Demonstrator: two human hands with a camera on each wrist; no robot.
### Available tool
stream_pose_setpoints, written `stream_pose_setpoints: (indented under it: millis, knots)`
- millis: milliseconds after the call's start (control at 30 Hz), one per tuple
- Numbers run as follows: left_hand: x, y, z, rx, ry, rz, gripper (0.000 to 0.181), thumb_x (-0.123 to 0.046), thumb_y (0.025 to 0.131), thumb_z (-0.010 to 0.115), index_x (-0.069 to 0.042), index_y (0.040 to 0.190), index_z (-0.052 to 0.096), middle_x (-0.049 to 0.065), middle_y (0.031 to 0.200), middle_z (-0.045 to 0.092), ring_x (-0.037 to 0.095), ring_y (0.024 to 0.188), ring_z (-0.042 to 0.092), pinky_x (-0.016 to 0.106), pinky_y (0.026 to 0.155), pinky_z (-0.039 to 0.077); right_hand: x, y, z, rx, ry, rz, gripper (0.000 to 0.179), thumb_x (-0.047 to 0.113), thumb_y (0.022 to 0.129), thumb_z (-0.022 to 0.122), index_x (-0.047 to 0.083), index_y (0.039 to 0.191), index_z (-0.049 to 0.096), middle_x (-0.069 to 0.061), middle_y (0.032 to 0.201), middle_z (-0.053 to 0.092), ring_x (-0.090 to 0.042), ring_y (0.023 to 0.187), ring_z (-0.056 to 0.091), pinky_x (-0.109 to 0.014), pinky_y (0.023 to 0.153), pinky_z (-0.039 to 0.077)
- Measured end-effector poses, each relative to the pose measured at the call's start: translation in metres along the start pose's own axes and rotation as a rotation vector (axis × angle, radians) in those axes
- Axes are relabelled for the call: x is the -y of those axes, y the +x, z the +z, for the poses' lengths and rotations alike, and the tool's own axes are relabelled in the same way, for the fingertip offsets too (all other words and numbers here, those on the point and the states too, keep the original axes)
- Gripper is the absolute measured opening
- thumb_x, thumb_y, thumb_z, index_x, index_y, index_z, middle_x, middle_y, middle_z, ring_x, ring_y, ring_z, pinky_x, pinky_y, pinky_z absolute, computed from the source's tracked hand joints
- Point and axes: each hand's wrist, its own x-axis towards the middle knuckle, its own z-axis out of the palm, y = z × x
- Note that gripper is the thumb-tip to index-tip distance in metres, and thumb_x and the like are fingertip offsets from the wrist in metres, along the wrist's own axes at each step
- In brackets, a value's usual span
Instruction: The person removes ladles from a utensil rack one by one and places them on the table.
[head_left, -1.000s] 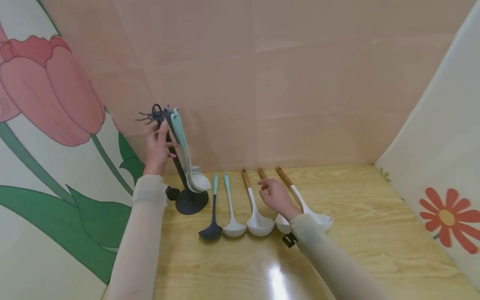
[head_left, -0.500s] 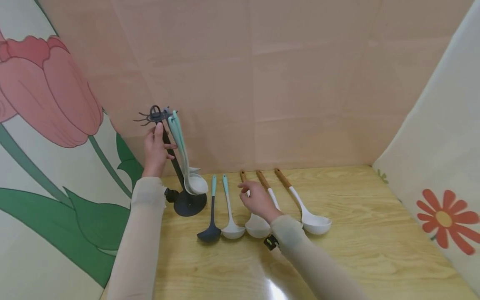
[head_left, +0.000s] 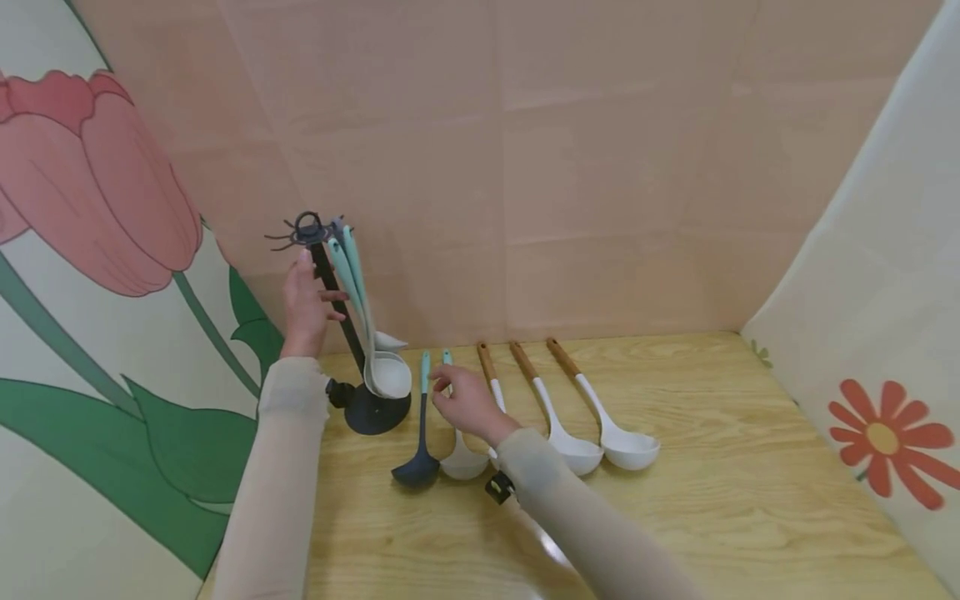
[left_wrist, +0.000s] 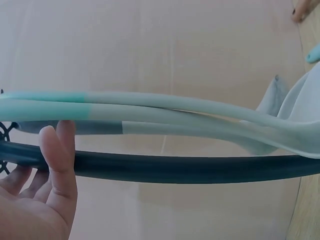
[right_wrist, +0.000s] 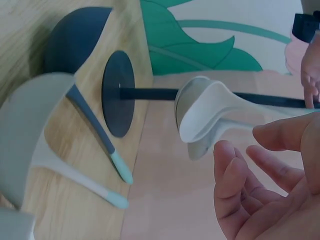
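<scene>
My left hand (head_left: 303, 307) holds the dark pole of a utensil stand (head_left: 377, 417) just under its hooked top. In the left wrist view, fingers lie on both sides of the pole, one fingertip close to the hanging handles. Several ladles (head_left: 392, 377) with pale bowls hang from the stand's right side, at least two with teal handles. Loosely bent and holding nothing, my right hand (head_left: 468, 404) hovers above the table around the teal-handled ladles. Below it lie a dark-bowled ladle (head_left: 417, 473) and a pale ladle (head_left: 463, 467), the latter partly hidden by the hand.
Farther right on the wooden table (head_left: 720, 467) lie white ladles with wooden handles: one (head_left: 487, 363) partly behind my right hand, another (head_left: 577, 454) and a third (head_left: 632, 450). A pink-brown backdrop (head_left: 600, 183) rises behind; flower-printed sheets (head_left: 885, 437) stand at both sides.
My right hand has moved left, from above the wooden-handled ladles to above the teal-handled ones. The hanging ladles have swung slightly and their handles spread. My left hand stays at the pole.
</scene>
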Motion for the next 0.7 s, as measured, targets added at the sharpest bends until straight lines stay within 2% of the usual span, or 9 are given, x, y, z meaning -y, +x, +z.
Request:
stream_pose_setpoints:
  millis: [200,300,400,533,700]
  knots:
    - [-0.001,0.000,-0.004,0.030,-0.022,-0.008,0.067,-0.065,0.102,0.026,-0.021,0.151,0.039,0.015,0.150,0.040,0.023,0.084,0.064,0.021,0.048,0.049,0.008,-0.001,0.009,0.061,0.049,0.011,0.031,0.010,0.098,0.060,0.004,0.128,0.061,-0.012,0.109,0.068,-0.008,0.057,0.054,-0.024,0.054,0.049]
    - [-0.001,0.001,-0.005,0.050,-0.022,0.003,0.066,-0.065,0.102,0.025,-0.023,0.150,0.041,0.014,0.149,0.041,0.024,0.085,0.064,0.020,0.046,0.047,0.009,-0.002,0.012,0.074,0.043,0.015,0.031,0.011,0.098,0.060,0.004,0.128,0.060,-0.011,0.108,0.068,-0.008,0.058,0.053,-0.023,0.054,0.048]
    - [0.001,0.001,-0.006,0.075,-0.015,-0.004,0.066,-0.064,0.103,0.025,-0.023,0.154,0.033,0.013,0.153,0.036,0.023,0.087,0.062,0.020,0.046,0.047,0.009,-0.002,0.014,0.085,0.045,0.021,0.032,0.011,0.098,0.059,0.005,0.129,0.060,-0.010,0.108,0.068,-0.008,0.058,0.053,-0.023,0.054,0.047]
    - [0.006,0.002,-0.006,0.102,-0.030,0.005,0.064,-0.054,0.105,0.034,-0.019,0.158,0.024,0.012,0.159,0.027,0.020,0.088,0.060,0.020,0.047,0.047,0.009,-0.001,0.016,0.092,0.056,0.015,0.033,0.010,0.097,0.060,0.004,0.129,0.060,-0.010,0.108,0.068,-0.008,0.061,0.055,-0.024,0.057,0.048]
    - [0.014,0.001,-0.003,0.118,-0.043,0.018,0.062,-0.041,0.104,0.051,-0.029,0.157,0.023,0.015,0.148,0.040,0.018,0.085,0.059,0.020,0.048,0.047,0.013,0.000,0.021,0.087,0.038,-0.014,0.032,0.007,0.096,0.061,0.002,0.127,0.061,-0.010,0.104,0.069,-0.008,0.062,0.056,-0.024,0.062,0.049]
